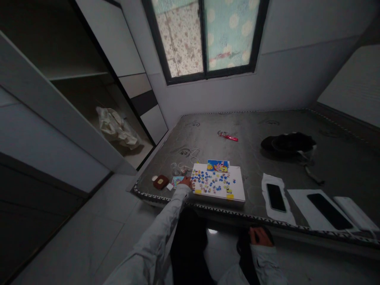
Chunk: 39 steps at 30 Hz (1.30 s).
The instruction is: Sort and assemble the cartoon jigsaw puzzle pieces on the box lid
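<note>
My left hand (185, 181) reaches to the left edge of a white box (240, 186), beside loose jigsaw puzzle pieces (212, 181). Its fingers are small and dim, so their grip and anything in them cannot be made out. Mostly blue pieces, with some yellow ones, lie scattered over the box top. A colourful cartoon picture card (218, 165) rests at the back of the box. Another printed card (177, 180) lies just left of my left hand. My right hand (261, 236) is low by my knee, away from the pieces, fingers loosely bent and apart, with nothing visible in it.
The box stands near the front edge of a grey mattress (202, 138). Left are a brown case (160, 181) and clear containers (174, 168). Right are phones (276, 197) on white sheets and a black bag-like item (289, 143). A red packet (228, 136) lies farther back.
</note>
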{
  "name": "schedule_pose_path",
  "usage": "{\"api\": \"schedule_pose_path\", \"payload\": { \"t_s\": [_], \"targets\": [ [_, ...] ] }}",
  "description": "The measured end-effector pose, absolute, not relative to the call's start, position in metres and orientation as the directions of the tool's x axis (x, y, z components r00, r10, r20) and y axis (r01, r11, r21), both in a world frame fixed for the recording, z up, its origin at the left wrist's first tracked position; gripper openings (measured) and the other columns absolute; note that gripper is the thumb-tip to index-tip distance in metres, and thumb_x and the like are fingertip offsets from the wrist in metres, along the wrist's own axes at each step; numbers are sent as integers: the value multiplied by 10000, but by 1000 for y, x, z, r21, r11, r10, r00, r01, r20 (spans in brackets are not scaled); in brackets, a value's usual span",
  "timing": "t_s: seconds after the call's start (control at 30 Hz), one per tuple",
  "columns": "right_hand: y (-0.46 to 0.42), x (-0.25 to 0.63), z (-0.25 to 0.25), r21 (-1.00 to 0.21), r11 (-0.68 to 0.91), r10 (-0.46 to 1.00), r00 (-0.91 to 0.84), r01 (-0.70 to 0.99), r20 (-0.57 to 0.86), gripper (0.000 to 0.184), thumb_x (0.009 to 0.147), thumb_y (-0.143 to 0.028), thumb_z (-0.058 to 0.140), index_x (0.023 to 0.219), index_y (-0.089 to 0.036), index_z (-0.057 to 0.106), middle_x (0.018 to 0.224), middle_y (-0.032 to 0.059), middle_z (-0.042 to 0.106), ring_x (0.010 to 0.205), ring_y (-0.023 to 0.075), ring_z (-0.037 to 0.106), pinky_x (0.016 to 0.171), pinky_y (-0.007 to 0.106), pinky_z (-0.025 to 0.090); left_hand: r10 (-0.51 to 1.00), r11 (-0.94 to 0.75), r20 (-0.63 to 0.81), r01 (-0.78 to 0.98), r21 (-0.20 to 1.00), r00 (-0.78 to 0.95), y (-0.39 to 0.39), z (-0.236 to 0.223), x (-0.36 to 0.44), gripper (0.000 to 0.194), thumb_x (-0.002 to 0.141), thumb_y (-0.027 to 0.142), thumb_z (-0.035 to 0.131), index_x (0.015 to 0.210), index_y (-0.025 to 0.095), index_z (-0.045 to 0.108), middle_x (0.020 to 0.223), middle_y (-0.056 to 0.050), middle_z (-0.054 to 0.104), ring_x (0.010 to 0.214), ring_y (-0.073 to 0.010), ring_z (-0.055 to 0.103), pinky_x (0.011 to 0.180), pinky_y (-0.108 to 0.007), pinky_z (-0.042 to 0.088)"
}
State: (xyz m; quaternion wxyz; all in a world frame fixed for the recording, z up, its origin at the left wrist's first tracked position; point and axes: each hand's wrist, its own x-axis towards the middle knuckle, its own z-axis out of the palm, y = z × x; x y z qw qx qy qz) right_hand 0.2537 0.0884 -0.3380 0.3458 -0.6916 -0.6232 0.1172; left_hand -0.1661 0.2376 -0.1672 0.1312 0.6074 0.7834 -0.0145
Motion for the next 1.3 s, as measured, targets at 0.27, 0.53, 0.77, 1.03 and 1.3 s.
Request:
{"api": "schedule_pose_path", "payload": {
  "t_s": [0.27, 0.53, 0.77, 1.03, 1.3],
  "targets": [
    [86, 256, -335, -645, 0, 956, 189, 764, 224, 753, 939, -802, 288, 811, -213, 738, 939, 133, 750, 855, 257, 677, 748, 375, 487, 953, 233, -237, 958, 169, -190, 218, -180, -172, 409, 1004, 377, 633, 1370, 195, 608, 1394, -115, 619, 1176, -250, 650, 990, -481, 578],
    [87, 256, -325, -655, 3, 967, 166, 755, 195, 738, 938, -791, 286, 734, -230, 721, 874, 99, 723, 765, 220, 657, 673, 344, 462, 950, 260, -225, 946, 193, -216, 203, -189, -177, 429, 1008, 370, 625, 1403, 206, 585, 1452, -124, 578, 1193, -256, 639, 989, -484, 581],
    [90, 259, -325, -661, 22, 968, 149, 750, 200, 725, 918, -809, 312, 711, -240, 711, 832, 93, 725, 744, 224, 655, 661, 349, 459, 955, 245, -224, 944, 221, -195, 196, -194, -179, 457, 1008, 383, 624, 1426, 208, 566, 1447, -125, 577, 1162, -252, 650, 961, -477, 592],
    [89, 260, -325, -666, 44, 965, 139, 745, 220, 704, 932, -791, 336, 716, -234, 707, 835, 98, 714, 763, 217, 644, 686, 339, 460, 964, 214, -211, 943, 255, -161, 187, -194, -168, 446, 1010, 402, 618, 1405, 198, 580, 1415, -120, 600, 1152, -249, 653, 968, -478, 584],
    [89, 259, -322, -664, 38, 968, 137, 747, 209, 798, 917, -854, 274, 716, -225, 723, 852, 106, 723, 774, 222, 657, 701, 342, 469, 959, 205, -248, 944, 258, -140, 187, -196, -166, 426, 1014, 410, 610, 1387, 204, 594, 1410, -117, 603, 1135, -240, 656, 960, -466, 586]
  ]
}}
